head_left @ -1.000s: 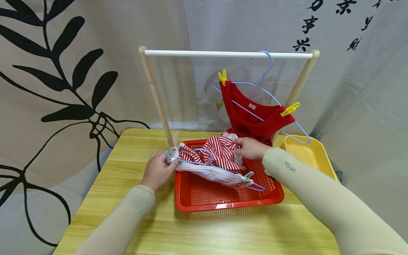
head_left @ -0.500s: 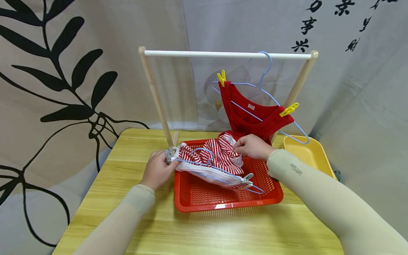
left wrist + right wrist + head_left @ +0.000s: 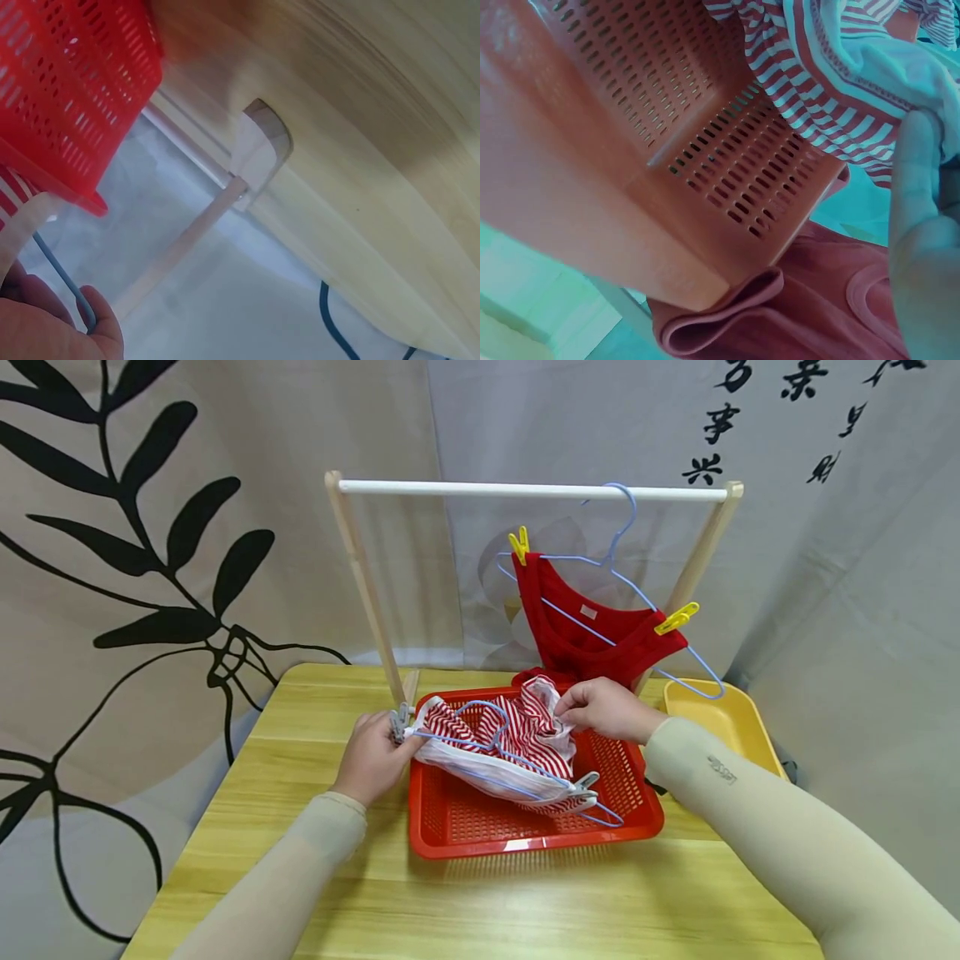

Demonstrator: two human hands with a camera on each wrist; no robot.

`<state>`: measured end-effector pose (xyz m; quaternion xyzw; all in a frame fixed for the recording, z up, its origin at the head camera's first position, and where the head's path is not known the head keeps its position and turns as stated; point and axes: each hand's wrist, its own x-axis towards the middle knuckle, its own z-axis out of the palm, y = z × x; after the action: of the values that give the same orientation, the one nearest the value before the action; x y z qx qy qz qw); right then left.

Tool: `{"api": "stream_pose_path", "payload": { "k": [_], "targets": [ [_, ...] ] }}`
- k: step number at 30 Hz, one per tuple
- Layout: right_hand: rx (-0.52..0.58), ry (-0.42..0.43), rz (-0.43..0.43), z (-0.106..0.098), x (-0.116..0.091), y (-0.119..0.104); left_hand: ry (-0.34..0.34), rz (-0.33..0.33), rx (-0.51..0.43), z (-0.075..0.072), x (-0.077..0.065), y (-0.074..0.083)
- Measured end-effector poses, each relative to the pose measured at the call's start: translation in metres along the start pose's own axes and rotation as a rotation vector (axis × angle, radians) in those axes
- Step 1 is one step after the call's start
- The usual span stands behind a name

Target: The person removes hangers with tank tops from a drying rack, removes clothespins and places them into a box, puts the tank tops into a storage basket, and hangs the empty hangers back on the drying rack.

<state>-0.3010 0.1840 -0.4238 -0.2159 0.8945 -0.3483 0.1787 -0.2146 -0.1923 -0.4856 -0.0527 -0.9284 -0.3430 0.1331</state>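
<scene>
Wood table [image 3: 450,906], foreground, w/ red basket [image 3: 540,845], perforated, long side L–R. Over basket: 1 striped garment [image 3: 528,739], red/wht, wht band along near edge; whether its underside rests on basket floor, can't tell. Garment lies betw. the hands, dead ahead of person; long axis (band + hanger) runs L–R, R end slanting nearer the person. 1 blue hanger [image 3: 496,744] on garment, same axis; hook points away from person, toward rack, tip curving L. 2 grey pegs: one [image 3: 400,724] at L end, one [image 3: 586,783] at R end. L hand [image 3: 375,762]: at garment's L end, thumb & fingers pinching hanger tip, peg just beside. R hand [image 3: 606,708]: far R side of garment, thumb & fingers pinching wht trim; R peg lies nearer the person than this hand, apart from it. Beyond, R: yellow tray [image 3: 716,727]. Behind basket: red top [image 3: 596,647], 2 yellow clips [image 3: 519,545] [image 3: 677,618], on 2nd hanger [image 3: 632,514], hooked over R half of rack's wht rail [image 3: 465,488]. Backmost: printed cloth [image 3: 315,568], blk leaves & characters.
</scene>
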Motion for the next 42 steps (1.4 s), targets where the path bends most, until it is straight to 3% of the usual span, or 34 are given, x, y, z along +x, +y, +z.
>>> {"api": "stream_pose_path", "payload": {
  "k": [12,20,28,34,42],
  "targets": [
    [0.098,-0.059,0.022,-0.001,-0.006,0.005,0.02,-0.006,-0.009,0.004,-0.001,0.004],
    [-0.028,-0.077,-0.001,0.003,-0.009,0.015,0.017,-0.01,-0.006,0.007,-0.003,0.003],
    [-0.128,-0.028,0.01,0.004,-0.017,0.023,0.007,-0.007,-0.003,0.007,-0.003,0.0],
    [-0.215,0.013,0.021,0.005,-0.025,0.028,-0.046,-0.023,-0.011,0.004,-0.002,-0.001],
    [-0.22,0.073,0.001,0.007,-0.034,0.038,-0.2,0.012,-0.014,-0.01,0.002,-0.005]
  ]
}}
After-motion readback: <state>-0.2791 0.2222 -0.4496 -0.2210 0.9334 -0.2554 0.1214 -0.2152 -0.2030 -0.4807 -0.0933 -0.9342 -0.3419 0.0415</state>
